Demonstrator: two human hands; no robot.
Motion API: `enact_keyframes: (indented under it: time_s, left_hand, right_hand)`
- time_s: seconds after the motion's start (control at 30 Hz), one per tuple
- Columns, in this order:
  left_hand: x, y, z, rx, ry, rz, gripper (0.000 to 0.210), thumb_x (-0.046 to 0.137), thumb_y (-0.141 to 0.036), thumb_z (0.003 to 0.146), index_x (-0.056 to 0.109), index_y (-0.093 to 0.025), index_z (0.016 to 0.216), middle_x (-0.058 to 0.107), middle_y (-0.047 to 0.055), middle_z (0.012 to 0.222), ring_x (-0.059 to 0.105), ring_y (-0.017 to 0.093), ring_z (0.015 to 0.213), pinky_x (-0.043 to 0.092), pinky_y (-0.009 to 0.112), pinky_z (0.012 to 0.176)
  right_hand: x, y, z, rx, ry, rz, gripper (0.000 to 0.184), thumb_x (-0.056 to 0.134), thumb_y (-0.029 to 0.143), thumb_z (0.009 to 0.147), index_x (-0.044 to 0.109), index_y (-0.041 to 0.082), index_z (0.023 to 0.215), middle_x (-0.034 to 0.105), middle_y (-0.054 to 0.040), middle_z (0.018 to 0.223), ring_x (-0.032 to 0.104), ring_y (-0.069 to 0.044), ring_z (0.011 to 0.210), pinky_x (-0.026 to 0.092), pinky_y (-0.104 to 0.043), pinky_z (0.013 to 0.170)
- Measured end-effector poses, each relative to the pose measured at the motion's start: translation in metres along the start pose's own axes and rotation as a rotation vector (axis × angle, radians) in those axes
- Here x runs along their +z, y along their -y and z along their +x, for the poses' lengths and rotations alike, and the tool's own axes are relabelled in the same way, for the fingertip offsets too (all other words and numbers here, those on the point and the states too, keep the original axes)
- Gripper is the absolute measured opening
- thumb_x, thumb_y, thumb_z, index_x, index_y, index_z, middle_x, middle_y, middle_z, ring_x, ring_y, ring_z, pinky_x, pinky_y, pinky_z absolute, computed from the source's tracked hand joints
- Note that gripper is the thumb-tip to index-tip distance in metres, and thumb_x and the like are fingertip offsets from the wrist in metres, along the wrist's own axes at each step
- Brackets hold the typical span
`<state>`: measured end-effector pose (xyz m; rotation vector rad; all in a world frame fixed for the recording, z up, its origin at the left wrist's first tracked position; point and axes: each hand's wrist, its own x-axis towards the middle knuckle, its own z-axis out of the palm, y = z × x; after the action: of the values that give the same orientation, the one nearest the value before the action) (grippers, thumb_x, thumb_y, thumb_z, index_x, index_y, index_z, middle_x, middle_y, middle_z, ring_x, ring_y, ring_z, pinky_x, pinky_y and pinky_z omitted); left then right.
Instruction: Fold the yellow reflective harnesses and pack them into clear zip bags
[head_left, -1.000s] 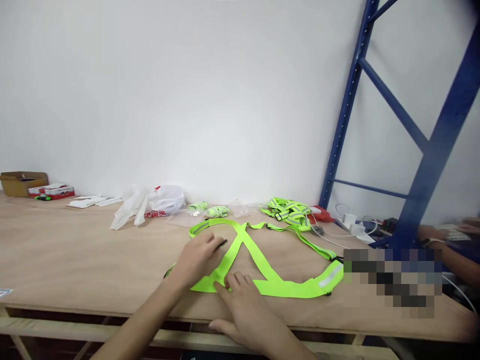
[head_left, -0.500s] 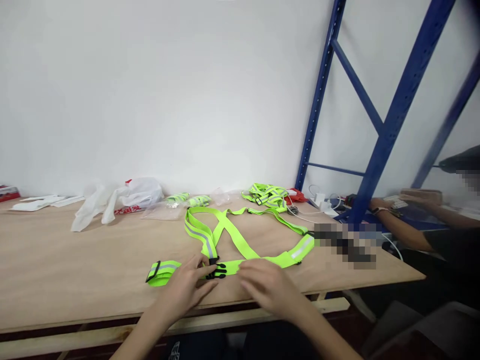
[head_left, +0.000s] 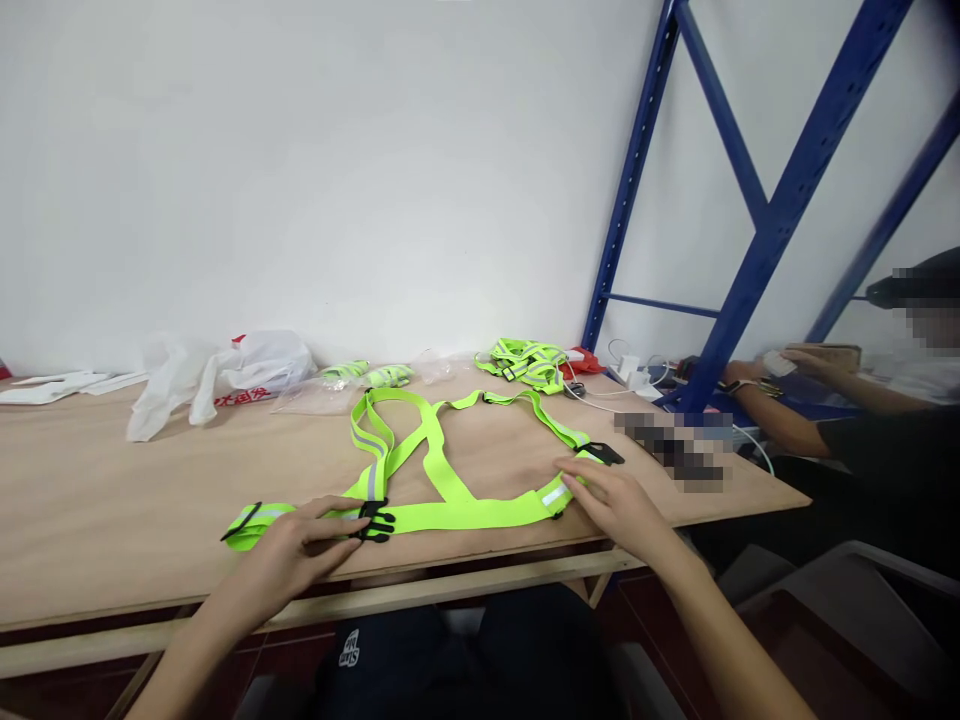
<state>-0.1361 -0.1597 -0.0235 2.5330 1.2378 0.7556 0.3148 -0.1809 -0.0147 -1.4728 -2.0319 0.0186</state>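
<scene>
A neon-green reflective harness (head_left: pixel 480 514) lies spread on the wooden table, its straps crossing behind the long waist band. At the band's left, my left hand (head_left: pixel 304 545) pinches the black prong buckle (head_left: pixel 375 522) between thumb and fingers, its prongs pointing right. A looped strap end with a black slider (head_left: pixel 241 522) lies left of that hand. My right hand (head_left: pixel 619 505) has its fingertips closed on the right end of the band, by its silver reflective patch (head_left: pixel 555 494). Just beyond these fingers is a black buckle half (head_left: pixel 602 453).
More green reflective straps (head_left: pixel 525 362) lie bundled at the back, near rolled ones (head_left: pixel 388 376) and clear plastic bags. A white plastic bag (head_left: pixel 262 362) is at back left. A blue metal rack (head_left: pixel 739 290) stands at right, where another person's arm (head_left: pixel 780 425) reaches.
My right hand has moved right along the band to its patched end. My left hand has shifted left with the prong buckle, and the waist band looks straighter. The view has tilted slightly.
</scene>
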Motion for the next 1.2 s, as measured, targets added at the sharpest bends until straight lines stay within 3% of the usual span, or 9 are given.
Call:
enact_keyframes:
  time_s: [0.07,0.2,0.33,0.47,0.6,0.8,0.9,1.07,1.2]
  left_hand:
    - [-0.004,0.008,-0.005,-0.016,-0.019,-0.02,0.03,0.059,-0.048,0.092,0.078,-0.033,0.109,0.07,0.004,0.124,0.069,0.025,0.109,0.056,0.031,0.095]
    - [-0.007,0.013,-0.007,-0.03,-0.043,-0.061,0.031,0.06,-0.05,0.091,0.079,-0.032,0.108,0.072,0.005,0.119,0.07,0.024,0.107,0.057,0.031,0.093]
    - [-0.007,0.009,-0.003,-0.059,-0.066,-0.103,0.036,0.064,-0.052,0.087,0.078,-0.027,0.109,0.074,0.006,0.115,0.069,0.025,0.107,0.056,0.032,0.096]
    - [-0.009,0.005,-0.003,-0.078,-0.065,-0.116,0.037,0.065,-0.05,0.086,0.075,-0.026,0.112,0.073,0.005,0.118,0.068,0.024,0.11,0.053,0.032,0.1]
    - [-0.009,0.005,-0.004,-0.076,-0.063,-0.122,0.037,0.064,-0.051,0.086,0.074,-0.026,0.111,0.072,0.005,0.118,0.068,0.024,0.11,0.053,0.032,0.1]
    - [-0.006,0.008,-0.004,-0.078,-0.076,-0.127,0.038,0.064,-0.052,0.087,0.074,-0.025,0.11,0.073,0.006,0.116,0.067,0.025,0.109,0.053,0.033,0.099]
    - [-0.006,0.007,-0.005,-0.084,-0.082,-0.133,0.038,0.064,-0.053,0.086,0.075,-0.024,0.109,0.073,0.007,0.116,0.068,0.026,0.109,0.054,0.034,0.098]
    - [-0.008,0.003,-0.005,-0.082,-0.082,-0.137,0.038,0.064,-0.052,0.087,0.075,-0.024,0.11,0.073,0.007,0.117,0.068,0.026,0.108,0.054,0.033,0.098]
    - [-0.008,0.002,-0.004,-0.072,-0.088,-0.129,0.038,0.063,-0.052,0.088,0.075,-0.024,0.11,0.072,0.007,0.117,0.067,0.026,0.11,0.053,0.034,0.1]
  right_hand:
    - [-0.006,-0.015,-0.002,0.056,-0.024,-0.065,0.043,0.047,0.043,0.096,0.067,0.02,0.127,0.065,-0.0113,0.134,0.06,-0.03,0.125,0.047,-0.049,0.109]
    - [-0.009,-0.05,-0.011,0.128,0.045,-0.125,0.055,0.052,0.048,0.092,0.058,0.018,0.138,0.052,-0.0134,0.149,0.047,-0.032,0.138,0.039,-0.051,0.115]
    - [-0.015,-0.067,-0.013,0.183,0.055,-0.16,0.055,0.046,0.044,0.092,0.056,0.016,0.139,0.056,-0.0153,0.144,0.053,-0.032,0.133,0.041,-0.05,0.113]
    - [-0.023,-0.07,-0.01,0.154,0.052,-0.192,0.044,0.047,0.04,0.088,0.068,0.021,0.121,0.069,-0.0128,0.125,0.063,-0.032,0.117,0.047,-0.048,0.106]
    - [-0.022,-0.074,-0.013,0.207,0.007,-0.236,0.037,0.052,0.04,0.083,0.069,0.021,0.108,0.063,-0.0148,0.131,0.057,-0.034,0.126,0.045,-0.048,0.108]
    - [-0.023,-0.08,-0.016,0.223,0.054,-0.138,0.036,0.049,0.039,0.086,0.063,0.022,0.115,0.07,-0.0115,0.12,0.065,-0.03,0.111,0.05,-0.045,0.1]
    - [-0.024,-0.081,-0.014,0.168,0.022,-0.18,0.037,0.051,0.035,0.084,0.066,0.022,0.114,0.069,-0.0113,0.121,0.063,-0.03,0.113,0.048,-0.044,0.101]
    - [-0.021,-0.082,-0.011,0.229,0.036,-0.286,0.035,0.049,0.033,0.081,0.073,0.018,0.102,0.072,-0.015,0.107,0.065,-0.034,0.106,0.05,-0.049,0.096]
    - [-0.026,-0.081,-0.013,0.202,0.074,-0.131,0.042,0.056,0.043,0.08,0.073,0.02,0.111,0.07,-0.013,0.121,0.063,-0.034,0.116,0.047,-0.049,0.105]
